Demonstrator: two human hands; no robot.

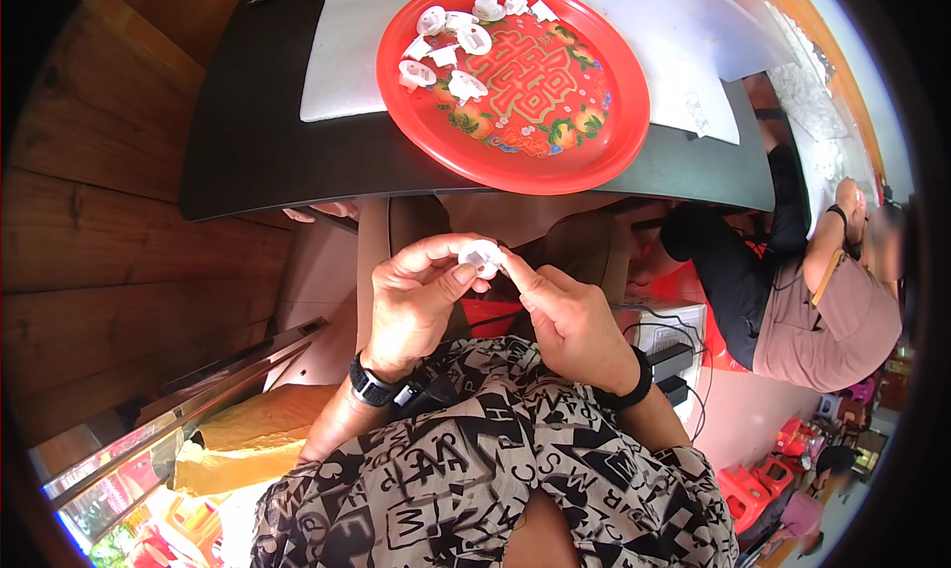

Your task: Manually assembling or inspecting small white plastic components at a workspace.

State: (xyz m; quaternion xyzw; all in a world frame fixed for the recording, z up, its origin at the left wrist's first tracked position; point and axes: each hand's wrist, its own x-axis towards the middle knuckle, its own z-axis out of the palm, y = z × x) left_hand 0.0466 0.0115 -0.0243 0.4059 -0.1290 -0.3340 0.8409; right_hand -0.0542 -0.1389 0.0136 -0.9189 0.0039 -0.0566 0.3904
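Between my hands, over my lap and near the table's front edge, is a small round white plastic piece [479,258] with a dark opening in its middle. My left hand [421,286] pinches it between thumb and fingers. From the other side, my right hand [570,320] reaches in with its index finger stretched out, the tip at the piece's right edge; its other fingers are curled in. Whether the right hand holds anything small is hidden. Beyond them, a red oval tray [619,142] with a printed pattern bears several similar white pieces [475,40] at its far left.
The tray overhangs the front edge of a dark table [287,162]. Under it lies a white foam sheet [342,58]. A wooden plank wall [109,211] stands at left. On the right sits another person [832,320], hands at work. Cables [693,335] hang by a white box.
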